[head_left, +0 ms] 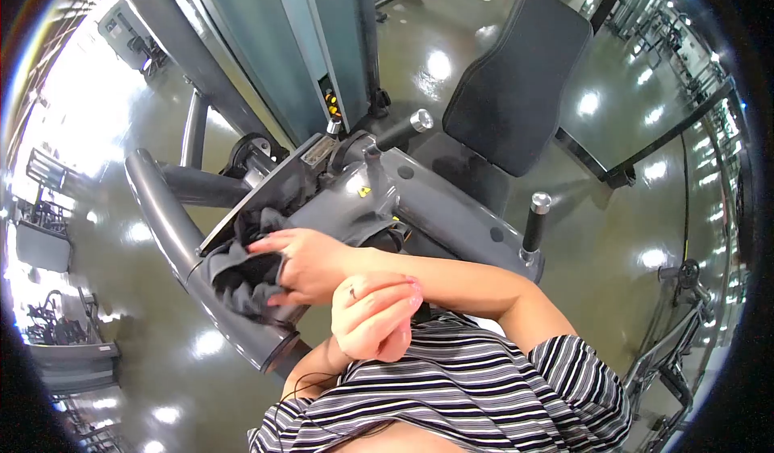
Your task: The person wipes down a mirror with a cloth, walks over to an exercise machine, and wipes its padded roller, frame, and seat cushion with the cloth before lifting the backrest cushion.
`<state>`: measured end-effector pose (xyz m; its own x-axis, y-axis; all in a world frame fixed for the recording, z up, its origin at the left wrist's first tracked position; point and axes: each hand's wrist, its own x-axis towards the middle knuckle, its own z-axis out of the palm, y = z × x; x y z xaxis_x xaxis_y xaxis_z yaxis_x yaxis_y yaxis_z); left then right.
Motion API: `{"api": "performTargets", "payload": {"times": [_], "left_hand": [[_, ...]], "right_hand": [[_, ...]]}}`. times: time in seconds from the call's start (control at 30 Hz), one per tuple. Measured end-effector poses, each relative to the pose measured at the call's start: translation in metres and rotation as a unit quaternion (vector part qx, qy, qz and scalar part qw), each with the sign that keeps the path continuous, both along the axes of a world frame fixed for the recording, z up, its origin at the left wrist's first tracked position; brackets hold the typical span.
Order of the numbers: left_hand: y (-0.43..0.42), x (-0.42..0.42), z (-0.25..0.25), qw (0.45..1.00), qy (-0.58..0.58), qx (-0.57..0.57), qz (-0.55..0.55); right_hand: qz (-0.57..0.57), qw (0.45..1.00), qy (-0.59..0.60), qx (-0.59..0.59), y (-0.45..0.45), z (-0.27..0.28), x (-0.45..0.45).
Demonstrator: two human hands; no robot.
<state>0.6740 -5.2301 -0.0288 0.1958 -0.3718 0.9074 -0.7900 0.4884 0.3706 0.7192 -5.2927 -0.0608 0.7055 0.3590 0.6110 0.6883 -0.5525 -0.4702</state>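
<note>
My right hand (310, 267) reaches across to the left and grips a crumpled dark grey cloth (230, 279), fingers and thumb apart around its near side. The cloth lies against the grey tube frame (242, 332) of an exercise machine, below a slanted dark plate. In front of my chest, my left hand (375, 316) is closed with its fingers curled together, a ring on one finger. What it holds, if anything, is hidden. My right forearm passes just beyond it, over the machine's near part.
Two dark handles with silver ends (421, 120) stick up from the machine's grey beam (451, 211). A black padded backrest (520, 82) stands beyond. A tall weight-stack housing (274, 50) rises at the back left. More gym equipment (677, 364) stands on the shiny floor around.
</note>
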Motion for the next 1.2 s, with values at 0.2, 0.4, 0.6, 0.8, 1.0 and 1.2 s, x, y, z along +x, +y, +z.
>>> {"api": "performTargets", "payload": {"times": [0.2, 0.4, 0.6, 0.8, 1.0, 1.2], "left_hand": [[-0.025, -0.008, -0.01, 0.994, 0.055, 0.091, -0.016], [-0.058, -0.016, -0.029, 0.983, 0.122, 0.134, -0.039], [-0.058, -0.015, -0.044, 0.979, 0.149, 0.138, -0.018], [-0.048, -0.008, -0.05, 0.966, 0.206, 0.153, 0.01], [-0.043, -0.004, -0.053, 0.965, 0.199, 0.169, 0.009], [-0.037, -0.001, -0.067, 0.955, 0.224, 0.195, 0.012]], "right_hand": [[-0.318, 0.948, 0.001, 0.014, -0.093, -0.068, -0.028], [-0.419, 0.861, 0.266, -0.113, -0.155, -0.071, -0.082], [-0.587, 0.78, 0.187, 0.11, -0.17, -0.08, -0.109], [-0.536, 0.831, -0.049, 0.142, -0.182, -0.012, -0.072], [-0.487, 0.853, -0.071, -0.174, -0.184, -0.028, -0.018], [-0.509, 0.856, -0.079, -0.042, -0.186, -0.026, -0.011]]}}
